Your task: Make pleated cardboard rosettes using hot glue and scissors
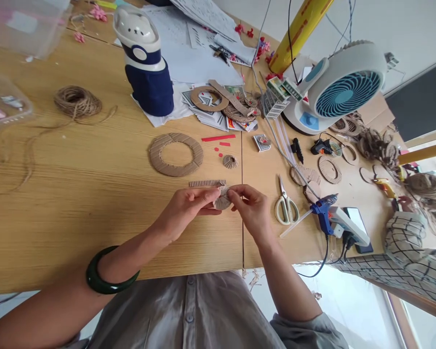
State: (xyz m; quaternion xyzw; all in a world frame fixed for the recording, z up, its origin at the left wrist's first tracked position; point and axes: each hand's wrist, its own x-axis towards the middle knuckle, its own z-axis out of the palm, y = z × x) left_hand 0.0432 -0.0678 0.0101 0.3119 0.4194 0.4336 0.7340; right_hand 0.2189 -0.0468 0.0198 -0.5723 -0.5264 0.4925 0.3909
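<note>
Between my two hands I hold a small round cardboard rosette (222, 199) just above the table's front part. My left hand (194, 201) pinches its left side, and my right hand (250, 206) grips its right edge with thumb and fingers. Fingers cover parts of its rim. Right behind it lies a strip of corrugated cardboard (205, 183). A pleated rosette (230, 161) sits farther back, beside red paper strips (218, 138) and small red dots (217, 149). To the left of these is a flat cardboard ring (155, 154).
On the right lie scissors (286, 206), a blue glue gun (323, 215) with its cord, a power strip (350, 228) and a phone (361, 228). A fan (345, 92), a bear-topped bottle (148, 82) and coiled twine (77, 101) stand farther back. A checked sleeve (405, 237) shows at right.
</note>
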